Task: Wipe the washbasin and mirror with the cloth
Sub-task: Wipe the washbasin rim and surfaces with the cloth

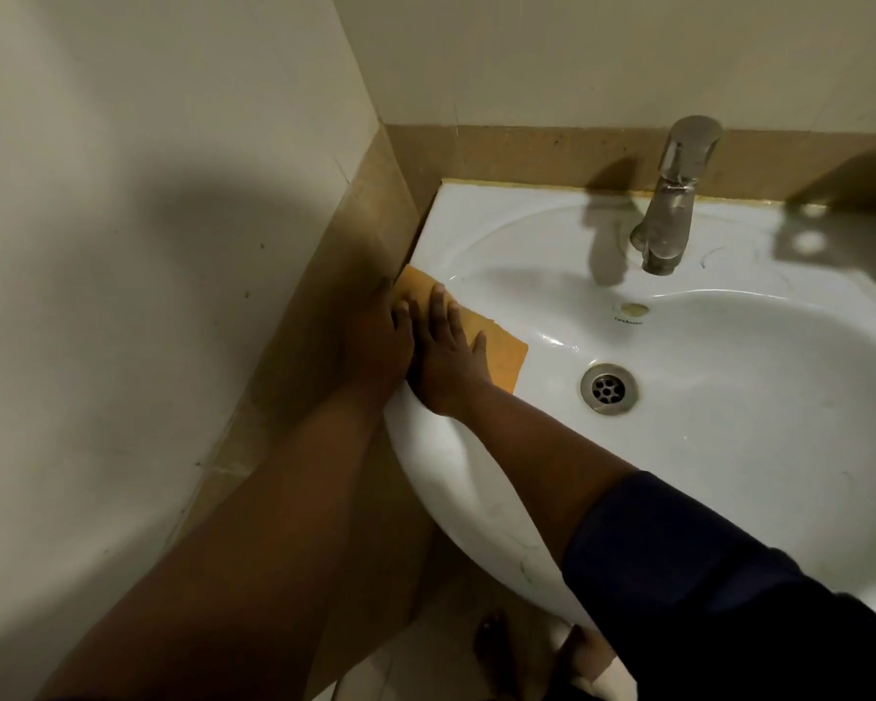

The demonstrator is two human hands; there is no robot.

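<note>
Both hands lay flat, fingers straight: the left hand [381,341] and right hand [448,359] pressed the orange cloth [501,359] onto the washbasin [729,447] rim's left edge, beside the tiled wall [122,245].

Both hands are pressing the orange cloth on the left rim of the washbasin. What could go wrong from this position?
1. The cloth lies at the rim's left edge, beside the wall; a push that way could slide it off the washbasin.
2. The left hand and right hand overlap, so one may hinder the other.
3. A wide sweep to the right might bump the tap.
</note>
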